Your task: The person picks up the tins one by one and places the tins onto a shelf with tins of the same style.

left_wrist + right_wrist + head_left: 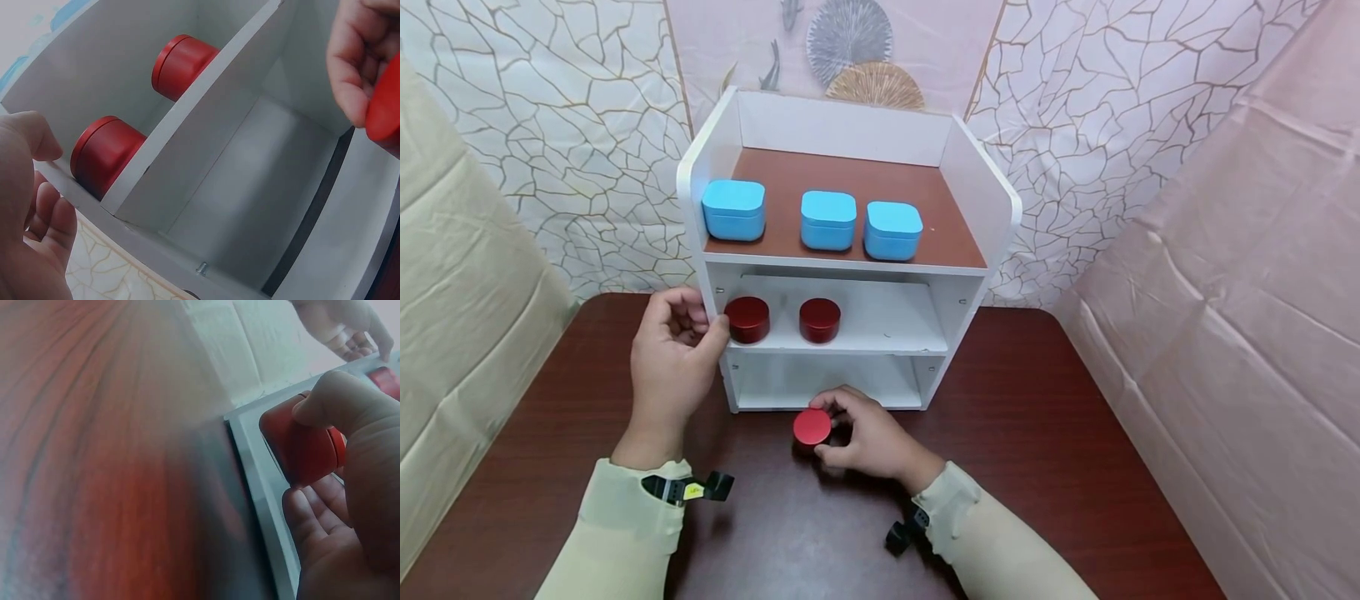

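A white three-tier shelf stands on a dark wooden table. My right hand grips a round red tin just in front of the shelf's bottom opening; the same red tin fills the right wrist view. My left hand holds the shelf's left side panel, thumb by the front edge, also seen as the left hand. Two red tins sit on the middle tier, shown again as red tins. Three blue tins line the top tier.
Crackle-patterned cloth hangs behind the shelf, beige cloth on the left and pink cloth on the right. The bottom tier of the shelf holds nothing visible. Bare tabletop lies to the right of the shelf.
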Demonstrator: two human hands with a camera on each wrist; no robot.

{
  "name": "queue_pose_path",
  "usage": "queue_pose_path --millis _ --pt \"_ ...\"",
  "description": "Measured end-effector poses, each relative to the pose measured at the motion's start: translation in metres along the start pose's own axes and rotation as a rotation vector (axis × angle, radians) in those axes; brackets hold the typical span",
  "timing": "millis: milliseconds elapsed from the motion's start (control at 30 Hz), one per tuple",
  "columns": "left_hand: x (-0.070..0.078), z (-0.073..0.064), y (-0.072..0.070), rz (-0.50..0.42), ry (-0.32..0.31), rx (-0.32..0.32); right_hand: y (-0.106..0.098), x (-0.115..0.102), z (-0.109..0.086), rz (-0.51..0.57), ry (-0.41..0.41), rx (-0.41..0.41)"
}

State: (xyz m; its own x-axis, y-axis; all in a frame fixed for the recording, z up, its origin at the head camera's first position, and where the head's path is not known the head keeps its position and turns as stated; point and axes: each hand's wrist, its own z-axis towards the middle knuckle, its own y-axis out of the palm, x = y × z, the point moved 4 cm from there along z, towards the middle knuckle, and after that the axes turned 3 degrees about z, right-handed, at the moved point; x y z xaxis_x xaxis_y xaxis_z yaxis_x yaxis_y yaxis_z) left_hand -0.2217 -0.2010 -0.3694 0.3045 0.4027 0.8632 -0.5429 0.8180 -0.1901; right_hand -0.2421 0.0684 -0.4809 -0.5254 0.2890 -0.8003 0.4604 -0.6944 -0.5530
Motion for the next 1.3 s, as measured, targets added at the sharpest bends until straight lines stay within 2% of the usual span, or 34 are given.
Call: queue_pose_path --millis 467,833,1300 --pt "0.000 0.000 0.000 -0.002 0.001 0.004 -0.012 -0.024 -0.002 -0.004 -0.044 0.007" --pt "0.005 -0.001 0.000 0.017 -0.011 0.009 -0.025 -0.041 -0.004 -0.005 -0.044 0.037" --pt "0.001 0.000 0.001 0.009 0.001 0.014 -0.041 -0.056 -0.007 0.027 -0.039 0.087"
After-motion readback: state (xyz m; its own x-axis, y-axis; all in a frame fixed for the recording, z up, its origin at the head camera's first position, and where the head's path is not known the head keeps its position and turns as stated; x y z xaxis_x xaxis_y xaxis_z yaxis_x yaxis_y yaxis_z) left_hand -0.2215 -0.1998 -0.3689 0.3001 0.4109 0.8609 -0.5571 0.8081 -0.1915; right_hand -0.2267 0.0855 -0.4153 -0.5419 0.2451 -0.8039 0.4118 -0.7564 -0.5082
